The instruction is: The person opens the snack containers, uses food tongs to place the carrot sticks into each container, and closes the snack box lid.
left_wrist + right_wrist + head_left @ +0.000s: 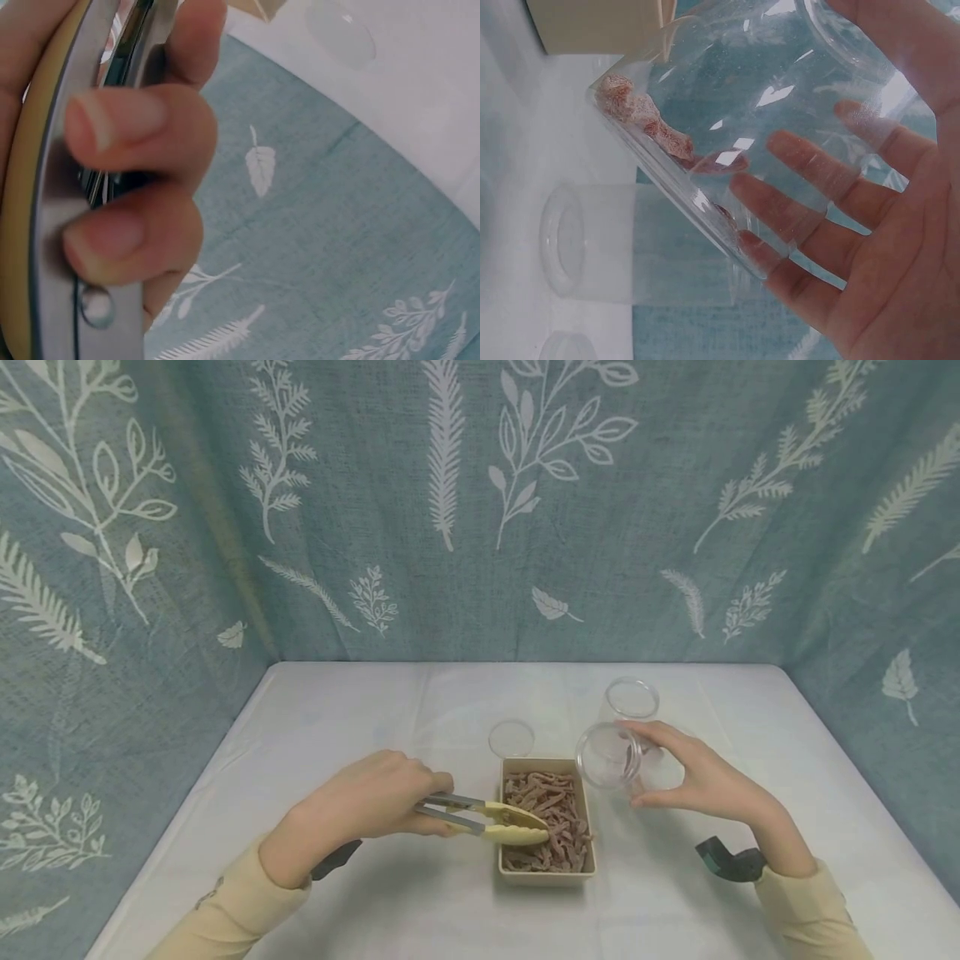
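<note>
My left hand (pixel 382 793) grips metal tongs (pixel 517 835) with pale yellow scalloped tips. The tips lie over brown dried strips (pixel 543 802) that fill a cream rectangular box (pixel 547 878). Seen from the left wrist, curled fingers (pixel 142 135) wrap the tongs' metal arms. Beside the box, my right hand (pixel 701 777) holds a clear jar (pixel 611 756) tipped, its round mouth towards the box side. In the right wrist view, a few reddish-brown pieces (pixel 649 124) lie along the bottom of the jar, with fingers spread behind its wall.
Behind the held jar stands a second clear jar (pixel 632 693). A round clear lid (pixel 512 739) lies on the white tabletop (pixel 360 710) just beyond the box. A blue-green leaf-print curtain (pixel 465 593) closes off the back and sides.
</note>
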Demonstrator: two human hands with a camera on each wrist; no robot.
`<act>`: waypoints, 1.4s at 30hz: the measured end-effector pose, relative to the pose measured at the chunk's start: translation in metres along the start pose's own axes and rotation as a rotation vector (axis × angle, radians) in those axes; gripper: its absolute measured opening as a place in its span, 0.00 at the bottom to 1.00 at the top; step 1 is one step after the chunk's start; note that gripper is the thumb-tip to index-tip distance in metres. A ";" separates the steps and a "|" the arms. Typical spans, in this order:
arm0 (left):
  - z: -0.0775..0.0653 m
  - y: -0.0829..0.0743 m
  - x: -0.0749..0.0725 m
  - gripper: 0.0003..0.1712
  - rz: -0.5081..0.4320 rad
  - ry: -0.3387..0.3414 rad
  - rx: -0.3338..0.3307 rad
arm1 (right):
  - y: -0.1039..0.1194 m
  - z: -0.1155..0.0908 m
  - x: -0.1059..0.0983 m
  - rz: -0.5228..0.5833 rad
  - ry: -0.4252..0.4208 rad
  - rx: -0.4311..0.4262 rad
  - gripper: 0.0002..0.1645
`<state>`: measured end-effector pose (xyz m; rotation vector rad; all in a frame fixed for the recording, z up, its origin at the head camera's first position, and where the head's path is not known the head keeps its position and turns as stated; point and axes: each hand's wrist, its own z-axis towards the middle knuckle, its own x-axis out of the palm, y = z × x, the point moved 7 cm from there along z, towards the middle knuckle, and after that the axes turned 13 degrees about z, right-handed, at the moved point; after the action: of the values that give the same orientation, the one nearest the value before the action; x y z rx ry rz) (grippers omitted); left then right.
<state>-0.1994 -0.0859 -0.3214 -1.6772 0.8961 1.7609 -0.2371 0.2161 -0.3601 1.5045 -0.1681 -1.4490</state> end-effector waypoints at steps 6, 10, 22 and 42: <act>-0.003 0.010 0.009 0.16 -0.092 0.020 -0.020 | -0.001 0.001 0.000 0.001 0.001 -0.004 0.53; -0.005 0.014 0.010 0.16 -0.155 0.022 -0.027 | -0.001 0.000 -0.001 0.003 -0.001 -0.010 0.53; -0.012 0.024 0.008 0.21 -0.257 0.009 -0.080 | 0.004 -0.002 -0.005 -0.018 0.016 -0.086 0.52; -0.014 0.028 0.004 0.24 -0.294 -0.023 -0.105 | 0.007 -0.005 -0.003 -0.057 0.087 -0.071 0.51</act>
<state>-0.2127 -0.1146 -0.3224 -1.7500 0.5227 1.6456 -0.2302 0.2179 -0.3546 1.5221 -0.0212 -1.4168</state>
